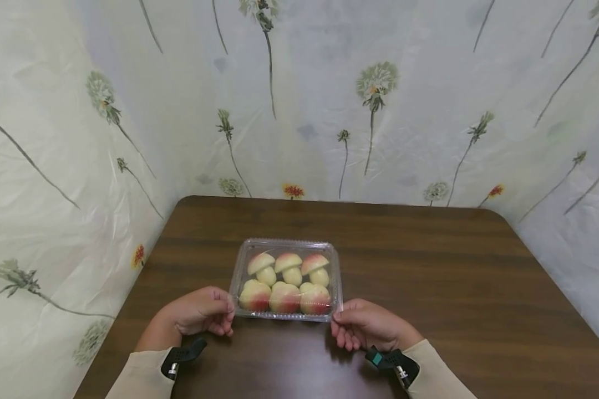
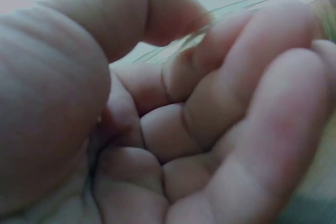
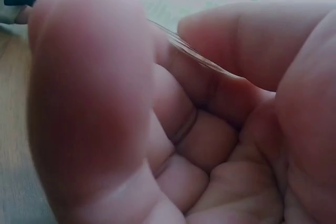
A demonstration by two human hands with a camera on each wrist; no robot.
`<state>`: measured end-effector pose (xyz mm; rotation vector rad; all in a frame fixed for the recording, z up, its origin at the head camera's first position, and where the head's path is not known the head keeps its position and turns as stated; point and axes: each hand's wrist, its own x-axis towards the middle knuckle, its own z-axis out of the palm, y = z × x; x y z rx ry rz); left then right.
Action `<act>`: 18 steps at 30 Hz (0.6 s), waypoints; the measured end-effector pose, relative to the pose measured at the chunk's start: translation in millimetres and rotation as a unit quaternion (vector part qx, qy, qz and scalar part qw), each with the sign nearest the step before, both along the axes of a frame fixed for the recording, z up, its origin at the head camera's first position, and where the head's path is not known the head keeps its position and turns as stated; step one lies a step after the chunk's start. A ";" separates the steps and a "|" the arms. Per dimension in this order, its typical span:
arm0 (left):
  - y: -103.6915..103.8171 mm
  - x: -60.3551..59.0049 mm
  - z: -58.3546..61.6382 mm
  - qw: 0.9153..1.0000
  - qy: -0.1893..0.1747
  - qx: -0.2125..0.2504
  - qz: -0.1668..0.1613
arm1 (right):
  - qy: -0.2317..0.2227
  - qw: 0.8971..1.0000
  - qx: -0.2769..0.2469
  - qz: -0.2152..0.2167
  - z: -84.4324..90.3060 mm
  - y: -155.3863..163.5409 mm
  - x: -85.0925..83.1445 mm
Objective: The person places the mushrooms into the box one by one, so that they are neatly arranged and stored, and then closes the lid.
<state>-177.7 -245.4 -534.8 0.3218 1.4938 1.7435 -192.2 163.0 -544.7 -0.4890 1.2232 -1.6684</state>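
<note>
A clear plastic clamshell box [image 1: 289, 243] is over the middle of the wooden table. Inside, three mushroom-shaped pieces [image 1: 288, 266] with pale yellow stems and pink-tinged caps form the far row. Three rounded yellow pieces with red blush [image 1: 284, 297] make up the near row. My left hand [image 1: 207, 310] pinches the near left corner between thumb and fingers. At the near right corner, my right hand [image 1: 364, 326] does the same. In both wrist views a thin plastic edge runs between thumb and forefinger, the other fingers curling loosely below.
The brown table [image 1: 459, 288] has rounded far corners. Behind it and at both sides hangs a pale sheet [image 1: 309, 66] printed with dandelions. A black strap with a small device [image 1: 394, 366] sits on each wrist, over beige sleeves.
</note>
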 end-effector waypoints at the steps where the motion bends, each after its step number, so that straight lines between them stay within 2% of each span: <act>1: 0.1 -0.2 -0.2 1.000 0.004 0.000 -0.003 | 0.008 1.000 -0.003 0.002 0.4 0.5 0.2; 4: 0.5 -0.1 -0.5 1.000 0.011 -0.001 -0.010 | 0.014 1.000 -0.009 -0.001 1.2 1.3 1.2; 10: 0.0 -1.1 0.4 1.000 0.005 0.013 -0.013 | -0.035 0.998 -0.015 -0.042 1.5 -1.3 1.6; 16: -0.8 -0.2 -1.3 1.000 0.005 0.029 -0.012 | -0.040 0.998 -0.055 -0.011 -3.0 2.7 -3.0; 18: 0.1 0.3 -2.6 0.999 0.008 0.033 -0.012 | -0.050 0.997 -0.053 -0.002 -2.7 6.8 -4.1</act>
